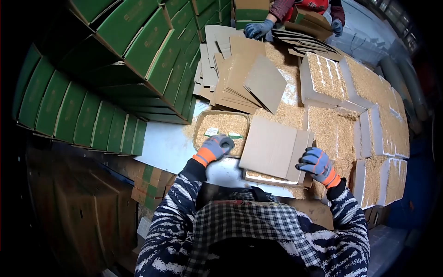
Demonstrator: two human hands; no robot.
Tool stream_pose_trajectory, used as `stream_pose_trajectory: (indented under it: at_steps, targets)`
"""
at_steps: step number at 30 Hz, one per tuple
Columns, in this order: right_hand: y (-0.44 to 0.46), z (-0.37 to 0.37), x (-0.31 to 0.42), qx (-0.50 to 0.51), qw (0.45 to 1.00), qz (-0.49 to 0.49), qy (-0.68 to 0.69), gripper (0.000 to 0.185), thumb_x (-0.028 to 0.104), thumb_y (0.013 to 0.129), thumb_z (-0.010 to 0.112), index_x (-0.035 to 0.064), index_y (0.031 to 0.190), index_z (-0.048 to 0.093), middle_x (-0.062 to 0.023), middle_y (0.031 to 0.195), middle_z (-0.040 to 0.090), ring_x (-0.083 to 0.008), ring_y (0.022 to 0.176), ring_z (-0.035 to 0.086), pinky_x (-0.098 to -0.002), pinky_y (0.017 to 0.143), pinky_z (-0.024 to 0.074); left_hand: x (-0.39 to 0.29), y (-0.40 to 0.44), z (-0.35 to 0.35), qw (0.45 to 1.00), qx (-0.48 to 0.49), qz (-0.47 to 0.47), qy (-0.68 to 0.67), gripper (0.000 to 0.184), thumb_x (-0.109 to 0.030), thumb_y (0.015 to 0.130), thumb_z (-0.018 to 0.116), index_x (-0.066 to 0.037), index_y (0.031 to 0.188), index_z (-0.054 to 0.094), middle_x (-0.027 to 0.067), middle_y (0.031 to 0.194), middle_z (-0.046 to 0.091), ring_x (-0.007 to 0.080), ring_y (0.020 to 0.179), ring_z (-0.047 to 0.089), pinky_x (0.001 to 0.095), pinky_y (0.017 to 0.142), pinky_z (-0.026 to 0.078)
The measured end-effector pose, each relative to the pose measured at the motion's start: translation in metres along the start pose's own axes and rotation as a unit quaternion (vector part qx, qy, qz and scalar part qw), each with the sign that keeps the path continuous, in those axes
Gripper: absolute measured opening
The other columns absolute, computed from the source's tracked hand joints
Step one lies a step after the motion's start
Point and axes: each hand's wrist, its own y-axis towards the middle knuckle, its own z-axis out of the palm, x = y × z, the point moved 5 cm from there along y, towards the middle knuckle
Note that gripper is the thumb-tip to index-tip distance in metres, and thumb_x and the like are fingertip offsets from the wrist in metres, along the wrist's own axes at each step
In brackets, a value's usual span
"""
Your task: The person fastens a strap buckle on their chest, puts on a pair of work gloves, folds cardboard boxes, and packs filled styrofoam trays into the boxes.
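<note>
My left hand (215,147), in a grey and orange glove, is over the near edge of an open box (197,121) filled with tan, grainy material. Its fingers are curled; what they hold, if anything, is hidden. Two small green-and-white packets lie on the filling: one packet (211,132) just beyond my fingers, another packet (235,135) to the right. My right hand (317,165), gloved alike, has bent fingers at the right edge of a flat cardboard sheet (270,145). The sheet lies tilted over a white block (267,177), covering most of it.
Green boxes (134,27) are stacked high at left. Loose cardboard sheets (244,69) pile up beyond the filled box. White blocks (323,76) topped with tan grains stand at right. Across the table (161,143), another person's gloved hands (259,29) are beside folded cardboard.
</note>
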Motion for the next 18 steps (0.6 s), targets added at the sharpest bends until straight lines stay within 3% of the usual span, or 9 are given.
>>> stream_pose_trajectory:
  at_steps: [3, 5, 7, 9, 10, 12, 13, 15, 18]
  targets:
    - [-0.043, 0.032, 0.0, 0.118, 0.991, 0.039, 0.041, 0.016, 0.01, 0.071, 0.062, 0.0179, 0.083, 0.069, -0.002, 0.09, 0.063, -0.0241, 0.094, 0.059, -0.0376, 0.086, 0.0492, -0.02, 0.014, -0.037, 0.977, -0.177, -0.11, 0.036, 0.026, -0.025, 0.08, 0.068, -0.011, 0.102, 0.067, 0.013, 0.108, 0.063, 0.0316, 0.105, 0.057, 0.0394, 0.091, 0.046]
    - [-0.058, 0.046, -0.008, 0.192, 0.977, 0.086, -0.04, 0.013, 0.014, 0.076, 0.057, 0.0195, 0.079, 0.069, -0.001, 0.092, 0.063, -0.0226, 0.099, 0.057, -0.0344, 0.088, 0.0469, -0.001, 0.024, -0.038, 0.947, -0.203, -0.196, 0.154, 0.042, -0.036, 0.078, 0.071, -0.011, 0.111, 0.062, 0.0155, 0.123, 0.057, 0.0332, 0.114, 0.053, 0.0418, 0.097, 0.044]
    - [-0.058, 0.062, -0.011, 0.228, 0.959, 0.162, -0.052, 0.014, 0.019, 0.079, 0.056, 0.0203, 0.077, 0.07, -0.0005, 0.094, 0.063, -0.0229, 0.1, 0.056, -0.0347, 0.091, 0.0443, 0.014, 0.024, -0.038, 0.924, -0.145, -0.278, 0.216, 0.051, -0.034, 0.078, 0.072, -0.009, 0.12, 0.058, 0.0183, 0.134, 0.048, 0.036, 0.12, 0.048, 0.0423, 0.098, 0.042]
    - [-0.059, 0.087, -0.012, 0.366, 0.908, 0.132, -0.158, 0.014, 0.021, 0.082, 0.056, 0.0189, 0.08, 0.069, -0.0014, 0.097, 0.063, -0.0235, 0.101, 0.055, -0.0357, 0.094, 0.0411, 0.026, 0.02, -0.031, 0.921, -0.172, -0.227, 0.266, 0.04, -0.03, 0.077, 0.073, -0.011, 0.112, 0.065, 0.0159, 0.122, 0.06, 0.0324, 0.111, 0.056, 0.0405, 0.091, 0.047]
    - [-0.057, 0.094, -0.009, 0.397, 0.894, 0.147, -0.146, 0.017, 0.02, 0.083, 0.054, 0.0172, 0.091, 0.07, -0.0035, 0.103, 0.062, -0.025, 0.106, 0.054, -0.0388, 0.098, 0.0381, 0.036, 0.022, -0.033, 0.921, -0.171, -0.223, 0.27, 0.04, -0.03, 0.077, 0.073, -0.011, 0.112, 0.065, 0.0159, 0.122, 0.06, 0.0324, 0.111, 0.056, 0.0405, 0.091, 0.047]
    - [-0.05, 0.096, -0.001, 0.322, 0.928, 0.158, -0.097, 0.021, 0.018, 0.083, 0.054, 0.0167, 0.098, 0.069, -0.0047, 0.107, 0.062, -0.0255, 0.108, 0.053, -0.0395, 0.098, 0.0383, 0.051, 0.024, -0.038, 0.953, -0.134, -0.258, 0.082, 0.023, -0.029, 0.074, 0.075, -0.012, 0.091, 0.074, 0.0116, 0.093, 0.07, 0.0293, 0.088, 0.065, 0.0379, 0.078, 0.05]
    - [-0.043, 0.093, 0.001, 0.247, 0.954, 0.164, -0.049, 0.026, 0.016, 0.082, 0.054, 0.0162, 0.104, 0.068, -0.006, 0.111, 0.061, -0.0261, 0.109, 0.053, -0.0403, 0.098, 0.0384, 0.054, 0.023, -0.041, 0.953, -0.135, -0.257, 0.084, 0.023, -0.029, 0.074, 0.075, -0.012, 0.091, 0.074, 0.0116, 0.093, 0.07, 0.0293, 0.088, 0.065, 0.0379, 0.078, 0.05]
    - [-0.031, 0.081, 0.01, 0.2, 0.962, 0.184, -0.03, 0.031, 0.015, 0.082, 0.054, 0.0167, 0.11, 0.066, -0.0079, 0.118, 0.059, -0.0279, 0.114, 0.052, -0.042, 0.1, 0.0374, 0.043, 0.012, -0.056, 0.956, -0.182, -0.223, 0.046, 0.017, -0.03, 0.072, 0.076, -0.012, 0.073, 0.075, 0.0099, 0.072, 0.069, 0.0291, 0.071, 0.066, 0.0364, 0.069, 0.051]
    - [-0.02, 0.055, 0.019, 0.072, 0.979, 0.184, -0.044, 0.034, 0.011, 0.078, 0.058, 0.013, 0.111, 0.064, -0.0112, 0.126, 0.056, -0.0317, 0.12, 0.049, -0.0442, 0.105, 0.036, 0.02, -0.01, -0.082, 0.942, -0.271, -0.201, -0.006, 0.016, -0.024, 0.071, 0.078, -0.009, 0.078, 0.074, 0.0095, 0.076, 0.07, 0.0276, 0.073, 0.065, 0.0364, 0.071, 0.05]
